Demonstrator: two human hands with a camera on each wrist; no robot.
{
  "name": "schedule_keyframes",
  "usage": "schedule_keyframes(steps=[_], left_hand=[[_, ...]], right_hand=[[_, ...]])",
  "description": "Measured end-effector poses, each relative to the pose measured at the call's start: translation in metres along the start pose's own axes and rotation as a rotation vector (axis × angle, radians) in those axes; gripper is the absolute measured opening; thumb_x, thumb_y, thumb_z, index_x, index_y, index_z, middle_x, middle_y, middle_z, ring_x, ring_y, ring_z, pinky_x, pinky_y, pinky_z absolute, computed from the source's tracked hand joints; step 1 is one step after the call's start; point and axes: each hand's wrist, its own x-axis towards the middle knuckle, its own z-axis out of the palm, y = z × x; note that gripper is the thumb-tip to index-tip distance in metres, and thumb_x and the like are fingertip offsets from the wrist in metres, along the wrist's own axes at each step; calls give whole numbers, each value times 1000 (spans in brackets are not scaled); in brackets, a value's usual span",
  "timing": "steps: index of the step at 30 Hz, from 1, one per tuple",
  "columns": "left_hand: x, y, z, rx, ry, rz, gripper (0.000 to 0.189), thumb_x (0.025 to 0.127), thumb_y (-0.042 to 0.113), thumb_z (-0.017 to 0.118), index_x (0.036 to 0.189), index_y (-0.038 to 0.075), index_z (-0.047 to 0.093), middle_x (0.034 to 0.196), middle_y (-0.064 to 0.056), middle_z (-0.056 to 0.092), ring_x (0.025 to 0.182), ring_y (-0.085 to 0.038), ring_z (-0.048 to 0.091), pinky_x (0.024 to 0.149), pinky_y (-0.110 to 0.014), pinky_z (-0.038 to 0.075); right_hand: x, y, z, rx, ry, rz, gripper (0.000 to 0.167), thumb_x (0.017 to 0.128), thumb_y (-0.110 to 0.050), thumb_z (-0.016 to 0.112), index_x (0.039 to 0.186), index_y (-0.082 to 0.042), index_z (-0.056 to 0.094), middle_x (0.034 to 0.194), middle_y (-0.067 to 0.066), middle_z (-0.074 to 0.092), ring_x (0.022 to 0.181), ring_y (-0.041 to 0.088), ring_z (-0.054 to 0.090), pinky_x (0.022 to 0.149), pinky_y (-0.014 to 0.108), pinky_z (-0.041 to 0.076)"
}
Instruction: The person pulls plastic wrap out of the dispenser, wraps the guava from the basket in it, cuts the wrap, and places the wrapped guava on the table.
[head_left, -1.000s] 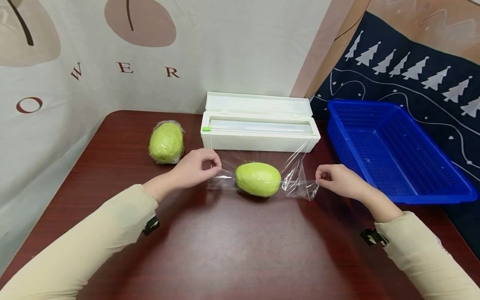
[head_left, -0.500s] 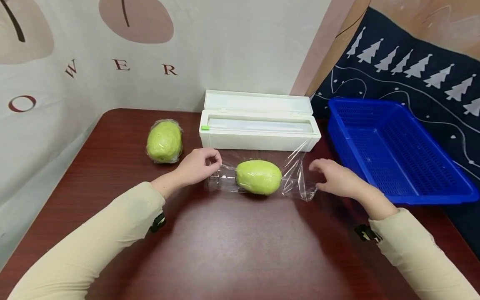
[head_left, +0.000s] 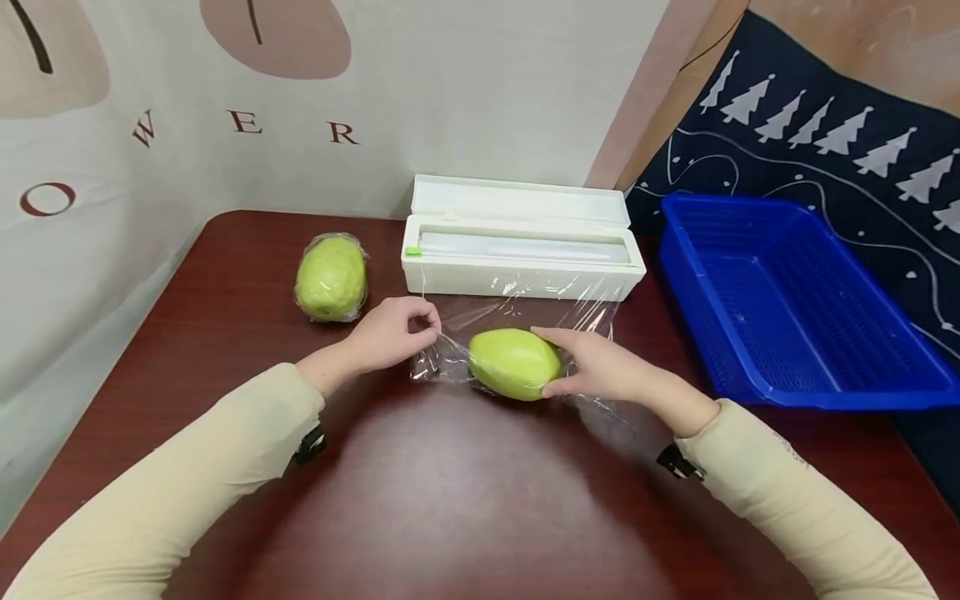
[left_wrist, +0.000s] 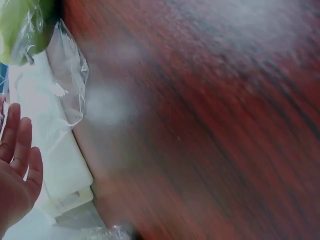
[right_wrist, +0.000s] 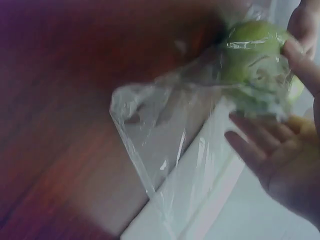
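A green guava [head_left: 514, 363] lies mid-table on a sheet of clear plastic wrap [head_left: 442, 362], part of which is drawn over it. My left hand [head_left: 393, 333] pinches the wrap's left edge between thumb and index finger. In the left wrist view, this hand's other fingers [left_wrist: 22, 150] are loosely extended. At the guava's right end, my right hand [head_left: 600, 362] grips it through the wrap, thumb at the near side and fingers at the far side. The wrap runs back to a white wrap dispenser box [head_left: 517, 282] with its lid up.
Another guava [head_left: 331, 277], wrapped in film, sits at the back left. A blue plastic basket [head_left: 708, 317] stands at the right. A green slider [head_left: 413, 251] is at the left end of the dispenser box. Fabric hangings rise behind the table [head_left: 450, 500].
My right hand has let go of the wrap's right corner and moved left onto the guava, folding film over it. My left hand stays at the wrap's left edge.
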Motion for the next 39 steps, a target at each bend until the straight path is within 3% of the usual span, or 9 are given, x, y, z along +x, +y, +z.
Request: schedule_keyframes(steps=[5,10,12,14,19,28,33,36,39], left_hand=[[-7,4,-4,10,90,28,5,82,12,58,81,14,62,88,-1,64,88,-16,57,82,-33,44],[-17,30,6,153,193,425,7,77,8,60,81,12,65,82,1,65,80,-15,57,74,-32,47],[-20,40,15,255,145,583,9,78,12,61,86,11,65,86,1,65,83,-16,58,75,-32,48],[-21,47,25,346,61,642,20,80,16,62,98,10,65,100,-2,63,94,-19,57,82,-34,48],[-19,46,40,457,-86,522,57,83,27,65,134,9,46,139,-14,41,127,-28,42,105,-43,37],[-2,41,45,399,-127,482,68,83,28,67,141,10,37,143,-16,35,130,-29,38,107,-44,35],[5,43,43,360,-145,421,69,82,27,68,141,11,36,142,-14,35,129,-29,37,106,-44,37],[8,42,41,335,-148,392,70,82,27,68,141,10,35,142,-14,34,129,-29,36,106,-43,36],[11,41,41,303,-138,374,70,81,26,69,140,8,36,140,-14,35,128,-29,36,106,-42,36]], right_hand=[[4,7,-8,80,-76,10,79,73,-25,79,136,6,42,122,21,61,88,20,68,81,36,55],[8,9,-14,115,-97,-1,77,72,-25,80,133,7,45,120,21,61,97,25,67,83,36,54],[10,11,-17,138,-110,-1,75,72,-23,80,133,6,46,121,20,61,102,26,65,85,37,53],[13,14,-19,151,-126,0,74,73,-23,79,133,5,47,122,18,61,104,27,64,87,38,53],[21,22,-22,208,-194,17,71,76,-25,77,134,4,46,125,18,59,106,28,63,88,38,52],[21,39,-26,384,-262,88,69,86,-22,66,142,3,34,138,21,47,118,32,56,97,40,47],[9,32,-34,295,-28,57,56,90,-19,62,137,3,42,130,22,55,113,32,58,92,44,49],[0,18,-36,155,160,-36,40,88,-14,64,124,1,56,114,18,65,97,26,63,81,42,52],[-8,4,-32,7,227,-130,33,87,-14,65,116,-1,62,110,14,66,97,23,63,83,41,52]])
